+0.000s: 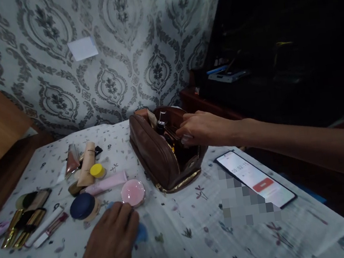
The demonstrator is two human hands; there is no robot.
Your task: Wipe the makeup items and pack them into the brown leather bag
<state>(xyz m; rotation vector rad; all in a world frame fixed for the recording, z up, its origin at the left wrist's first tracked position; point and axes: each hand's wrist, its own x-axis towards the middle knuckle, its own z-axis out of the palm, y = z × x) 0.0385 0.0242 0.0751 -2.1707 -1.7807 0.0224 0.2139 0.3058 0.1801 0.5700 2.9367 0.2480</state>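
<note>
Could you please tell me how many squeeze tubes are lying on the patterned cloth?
3: a brownish tube toward the back, a beige tube to its right, and a pink tube in front, nearer the brown bag. Others may be hidden.

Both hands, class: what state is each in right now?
Left hand: over a blue item; grip cannot be told.
Right hand: curled at the open brown bag; grip cannot be told.
</note>
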